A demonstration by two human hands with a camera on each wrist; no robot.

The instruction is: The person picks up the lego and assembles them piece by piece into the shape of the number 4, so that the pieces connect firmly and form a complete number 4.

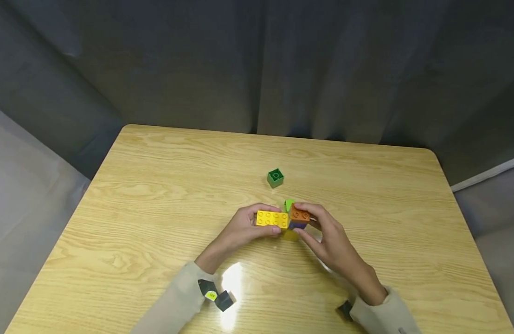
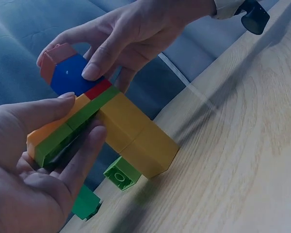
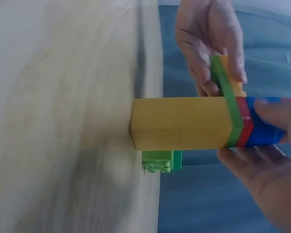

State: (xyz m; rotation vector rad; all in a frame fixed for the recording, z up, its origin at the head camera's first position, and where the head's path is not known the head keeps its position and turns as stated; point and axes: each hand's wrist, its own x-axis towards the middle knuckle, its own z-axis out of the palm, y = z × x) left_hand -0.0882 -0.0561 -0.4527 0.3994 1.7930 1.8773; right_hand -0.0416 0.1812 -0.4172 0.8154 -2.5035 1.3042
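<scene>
A tower of toy building bricks stands on the table, with yellow bricks (image 3: 182, 124) at its base. Above them come a thin green brick (image 2: 68, 127), a thin red brick (image 3: 243, 120), a blue brick (image 2: 68, 76) and an orange-brown brick (image 1: 299, 214) on top. To the tower's left side, my left hand (image 1: 239, 228) pinches a studded yellow brick (image 1: 271, 219) between thumb and fingers, directly over the green layer. My right hand (image 1: 334, 239) grips the blue and orange-brown bricks from the right. Its far fingers are partly hidden in the head view.
A light green brick (image 2: 121, 173) sits close behind the tower. Farther back lies a dark green brick (image 1: 275, 178) with its hollow side up. The wooden table (image 1: 157, 195) ends at a dark curtain (image 1: 190, 69). Black devices (image 1: 223, 300) are worn at the wrists.
</scene>
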